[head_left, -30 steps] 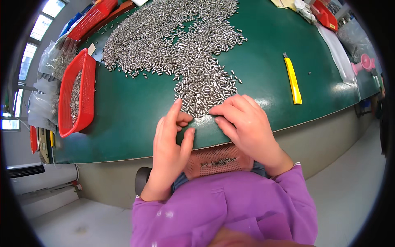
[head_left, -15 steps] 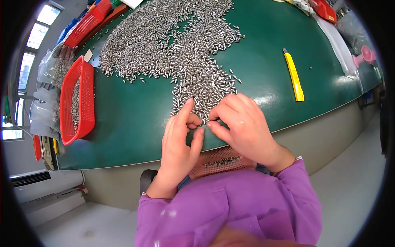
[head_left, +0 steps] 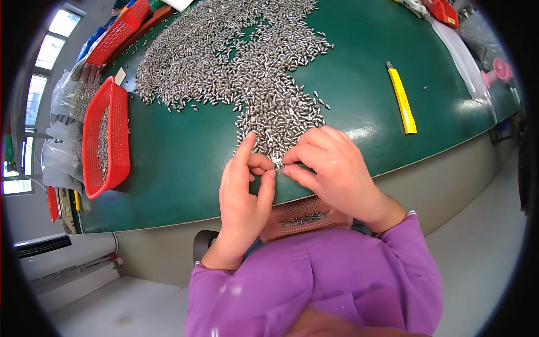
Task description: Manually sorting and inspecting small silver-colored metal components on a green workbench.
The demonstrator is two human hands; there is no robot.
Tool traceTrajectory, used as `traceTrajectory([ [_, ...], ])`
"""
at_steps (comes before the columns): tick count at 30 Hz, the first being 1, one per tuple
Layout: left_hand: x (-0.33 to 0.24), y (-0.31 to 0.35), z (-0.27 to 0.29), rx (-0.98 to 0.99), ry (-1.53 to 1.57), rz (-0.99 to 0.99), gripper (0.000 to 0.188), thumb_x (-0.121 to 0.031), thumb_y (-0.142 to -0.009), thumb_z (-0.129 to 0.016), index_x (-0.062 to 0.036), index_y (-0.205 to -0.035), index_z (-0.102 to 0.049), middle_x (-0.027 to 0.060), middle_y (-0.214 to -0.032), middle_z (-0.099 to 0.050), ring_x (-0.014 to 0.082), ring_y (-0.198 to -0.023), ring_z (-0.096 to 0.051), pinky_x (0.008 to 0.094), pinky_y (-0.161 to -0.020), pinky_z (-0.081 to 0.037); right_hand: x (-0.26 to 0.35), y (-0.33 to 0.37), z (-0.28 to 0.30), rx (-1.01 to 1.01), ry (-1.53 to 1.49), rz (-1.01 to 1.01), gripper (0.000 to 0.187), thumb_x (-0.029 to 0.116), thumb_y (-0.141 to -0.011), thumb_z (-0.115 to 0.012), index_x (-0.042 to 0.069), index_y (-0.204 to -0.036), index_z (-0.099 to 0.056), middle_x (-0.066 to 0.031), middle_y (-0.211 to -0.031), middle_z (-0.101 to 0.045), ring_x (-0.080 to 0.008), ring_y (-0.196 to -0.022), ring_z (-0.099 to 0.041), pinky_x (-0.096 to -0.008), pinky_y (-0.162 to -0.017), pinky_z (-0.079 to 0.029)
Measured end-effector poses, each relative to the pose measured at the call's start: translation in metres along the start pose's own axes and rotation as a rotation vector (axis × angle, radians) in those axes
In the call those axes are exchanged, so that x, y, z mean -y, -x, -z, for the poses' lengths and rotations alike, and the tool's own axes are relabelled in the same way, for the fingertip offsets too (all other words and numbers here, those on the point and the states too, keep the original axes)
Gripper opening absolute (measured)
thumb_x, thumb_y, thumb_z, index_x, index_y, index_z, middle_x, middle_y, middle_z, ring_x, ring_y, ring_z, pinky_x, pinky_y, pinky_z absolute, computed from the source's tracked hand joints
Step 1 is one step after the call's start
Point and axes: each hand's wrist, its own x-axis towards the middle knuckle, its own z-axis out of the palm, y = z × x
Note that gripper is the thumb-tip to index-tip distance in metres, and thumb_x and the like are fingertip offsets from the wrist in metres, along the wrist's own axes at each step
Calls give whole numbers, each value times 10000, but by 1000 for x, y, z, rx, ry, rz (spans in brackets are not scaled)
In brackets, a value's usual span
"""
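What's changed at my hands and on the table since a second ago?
Your left hand has moved right, toward your right hand, whose fingertips have drawn slightly left; they nearly meet at the near edge of the metal pieces. I can't tell whether either has taken hold of one. The yellow cutter and red basket stayed put.

Left hand (head_left: 240,188), frame centre: index raised, other fingers curled. Right hand (head_left: 341,171), beside it: thumb, forefinger nearly meeting.

L hand (head_left: 241,190) nearer R hand (head_left: 339,170), smaller gap btwn
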Motion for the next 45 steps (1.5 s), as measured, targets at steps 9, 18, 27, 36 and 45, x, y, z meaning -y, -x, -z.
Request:
traceTrajectory([
  [9, -2, 1, -1, -21, -22, 54, 715, 94, -821, -699, 3, -1477, -432, 49, -926, -639, 190, -856, -580, 325, -764, -504, 0, -1, -1, -19, -21, 2, 125, 151, -810, -750, 85, -884, -674, -47, -870, -580, -255, -856, -580, -395, -754, -458],
  [18, 1, 1, 1, 6, -10, 6, 708, 122, -820, -666, -5, -1477, -437, 46, -936, -647, 189, -871, -590, 323, -754, -501, -1, -1, -1, -21, -27, 20, 115, 139, -812, -742, 83, -884, -673, -48, -860, -571, -254, -854, -581, -397, -749, -458],
  [27, 0, 0, 1, -15, -1, -21, 713, 124, -840, -648, -6, -1498, -407, 59, -964, -650, 189, -894, -623, 313, -763, -503, -1, -1, -2, -6, -38, 13, 116, 147, -805, -751, 87, -871, -677, -44, -859, -576, -249, -855, -583, -387, -751, -448],
  [36, 1, 3, 1, -35, 122, 10, 723, 121, -870, -644, 2, -1522, -354, 81, -1033, -642, 165, -910, -631, 294, -817, -531, 0, -3, 1, 15, -71, -3, 84, 143, -802, -752, 106, -823, -680, -29, -829, -580, -244, -832, -584, -385, -723, -431],
  [45, -3, 1, 4, -13, 60, 33, 718, 105, -849, -678, -15, -1501, -404, 76, -1002, -656, 192, -917, -635, 314, -814, -533, 1, -5, 1, 18, -57, -21, 79, 151, -804, -749, 116, -820, -680, -30, -820, -577, -245, -825, -589, -389, -712, -443],
])
